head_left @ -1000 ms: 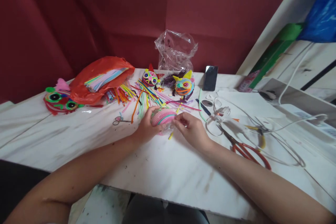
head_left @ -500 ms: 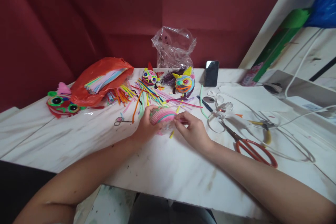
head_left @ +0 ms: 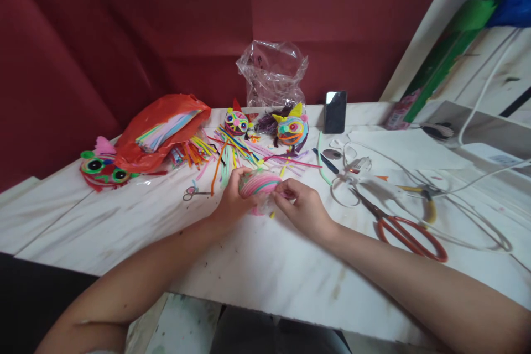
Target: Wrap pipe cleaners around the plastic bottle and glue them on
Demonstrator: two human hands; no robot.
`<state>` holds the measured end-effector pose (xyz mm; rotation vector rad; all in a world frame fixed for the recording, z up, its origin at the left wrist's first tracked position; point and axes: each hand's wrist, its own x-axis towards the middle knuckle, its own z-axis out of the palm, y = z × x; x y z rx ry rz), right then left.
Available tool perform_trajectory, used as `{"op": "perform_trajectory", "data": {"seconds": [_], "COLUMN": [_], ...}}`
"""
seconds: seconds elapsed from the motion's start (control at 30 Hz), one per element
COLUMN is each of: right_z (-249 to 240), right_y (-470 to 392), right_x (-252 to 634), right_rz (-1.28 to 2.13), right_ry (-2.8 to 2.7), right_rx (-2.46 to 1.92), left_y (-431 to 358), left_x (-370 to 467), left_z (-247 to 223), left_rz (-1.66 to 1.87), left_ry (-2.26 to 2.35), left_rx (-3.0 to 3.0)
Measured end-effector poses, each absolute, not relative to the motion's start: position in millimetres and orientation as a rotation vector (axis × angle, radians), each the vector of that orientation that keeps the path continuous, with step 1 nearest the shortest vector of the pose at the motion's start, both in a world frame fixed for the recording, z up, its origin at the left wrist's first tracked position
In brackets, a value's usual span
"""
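Observation:
A round craft piece (head_left: 262, 182), striped with pink, white and teal pipe cleaners, is between my hands above the table's middle. My left hand (head_left: 236, 194) is wrapped round its left side, thumb in front. At the piece's right edge, my right hand (head_left: 299, 202) has its thumb and fingertips pinched together; what sits in the pinch is too small to make out. Clear plastic shows below the piece. Just behind lie loose pipe cleaners (head_left: 243, 149) in many colours. Two finished-looking animal faces, one pink and red (head_left: 236, 123) and one with yellow ears (head_left: 292, 128), stand beyond them.
On the left are a red plastic bag (head_left: 145, 116) of pipe cleaners, a red animal face (head_left: 103, 168) and small scissors (head_left: 191, 193). To the right lie orange-handled scissors (head_left: 409, 238), pliers (head_left: 429, 204), a white cable (head_left: 493, 232) and a propped phone (head_left: 335, 112).
The whole view has shifted slightly. My left hand keeps its hold on the round piece, and the right fingertips have moved only a little along its right edge.

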<state>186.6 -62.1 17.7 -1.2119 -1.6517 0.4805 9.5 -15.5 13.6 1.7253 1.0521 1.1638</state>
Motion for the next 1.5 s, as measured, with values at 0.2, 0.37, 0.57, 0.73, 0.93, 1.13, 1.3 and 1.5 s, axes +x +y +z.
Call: {"op": "perform_trajectory", "data": {"seconds": [0.2, 0.37, 0.57, 0.73, 0.93, 1.13, 1.3, 1.5], "right_z": [13.7, 12.0, 11.6, 12.3, 14.1, 12.8, 10.4, 7.9], "right_y": [-59.3, -58.4, -58.6, -58.3, -59.4, -61.2, -59.7, -56.9], "right_x": [189.9, 190.8, 189.4, 189.6, 186.5, 185.7, 187.8, 188.8], "right_rz": [0.525, 0.53, 0.523, 0.527, 0.537, 0.591, 0.612, 0.588], "right_ry": [-1.56, -1.573, -1.605, -1.626, -1.646, -1.58, -1.57, -1.567], "right_rx": [-1.176, -1.186, -1.188, -1.189, -1.196, -1.167, -1.132, -1.179], "left_y": [-19.9, -18.3, -17.8, -15.7, -12.6, -13.0, -13.1, -17.0], "left_x": [12.6, 12.0, 10.2, 6.6, 4.1, 6.3, 7.2, 11.4], "left_z": [22.5, 21.7, 22.0, 21.9, 21.0, 20.4, 19.6, 19.1], "left_rz": [1.185, 1.211, 1.135, 1.105, 1.077, 1.122, 1.182, 1.23], "left_ry": [1.133, 1.114, 1.135, 1.186, 1.15, 1.155, 1.107, 1.087], "left_rx": [1.668, 1.688, 1.737, 1.862, 1.844, 1.799, 1.73, 1.722]}}
